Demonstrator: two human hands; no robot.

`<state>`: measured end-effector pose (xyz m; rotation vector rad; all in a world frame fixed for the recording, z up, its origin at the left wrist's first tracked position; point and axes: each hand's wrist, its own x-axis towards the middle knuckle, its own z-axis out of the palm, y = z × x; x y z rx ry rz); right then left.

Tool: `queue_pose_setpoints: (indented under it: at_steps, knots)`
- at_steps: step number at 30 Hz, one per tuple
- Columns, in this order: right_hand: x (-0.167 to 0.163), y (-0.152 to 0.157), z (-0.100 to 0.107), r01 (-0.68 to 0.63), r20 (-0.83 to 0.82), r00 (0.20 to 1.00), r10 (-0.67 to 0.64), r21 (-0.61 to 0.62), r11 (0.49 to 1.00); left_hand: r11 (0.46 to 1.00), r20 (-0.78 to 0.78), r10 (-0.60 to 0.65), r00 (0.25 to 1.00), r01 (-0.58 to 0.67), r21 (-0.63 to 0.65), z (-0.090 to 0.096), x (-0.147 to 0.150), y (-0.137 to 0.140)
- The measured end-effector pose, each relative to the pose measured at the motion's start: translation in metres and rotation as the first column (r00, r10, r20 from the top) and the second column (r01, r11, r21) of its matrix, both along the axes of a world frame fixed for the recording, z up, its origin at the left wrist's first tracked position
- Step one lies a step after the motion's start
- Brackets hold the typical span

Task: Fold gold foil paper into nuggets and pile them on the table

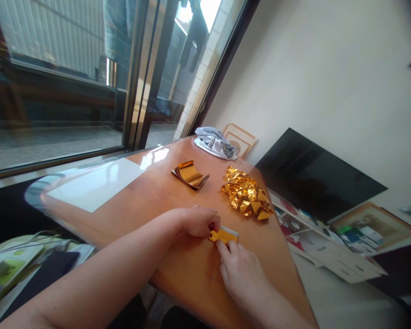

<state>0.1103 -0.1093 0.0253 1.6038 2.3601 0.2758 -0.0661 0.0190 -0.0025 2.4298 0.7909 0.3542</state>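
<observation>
A small piece of gold foil paper [227, 235] with a pale edge lies on the table between my hands. My left hand [201, 221] pinches its left end with curled fingers. From the near side, my right hand [241, 266] grips its lower edge, thumb and fingers close together. Beyond my hands rests a stack of gold foil sheets [190, 174], their ends curling up. To its right is a heap of folded gold foil pieces [247, 193], shiny and pointed.
The brown glossy table [130, 205] carries a white sheet [95, 183] at the left and a bundle of pale cloth [215, 142] at the far end. A glass sliding door [140, 82] borders the left side. A television [318, 173] and a low cabinet [328, 249] stand right.
</observation>
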Motion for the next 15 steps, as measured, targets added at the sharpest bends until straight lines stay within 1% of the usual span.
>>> queue_pose_setpoints:
  at_steps: [4, 9, 15]
  knots:
    - [-0.0083, -0.0022, -0.0001, -0.002, 0.051, 0.999, 0.003, -0.011, 1.000, 0.999, -0.003, 0.020, 1.000, -0.020, -0.036, -0.0043, 0.0026, 0.0035]
    - [-0.0120, 0.0001, 0.0032, -0.003, 0.047, 0.999, 0.004, -0.029, 1.000, 0.999, -0.005, 0.030, 1.000, -0.030, -0.032, -0.0095, 0.0041, 0.0052]
    - [-0.0116, -0.0008, 0.0090, -0.019, 0.055, 0.998, 0.020, -0.004, 1.000, 1.000, -0.001, 0.026, 1.000, -0.026, 0.015, -0.0038, 0.0051, 0.0018]
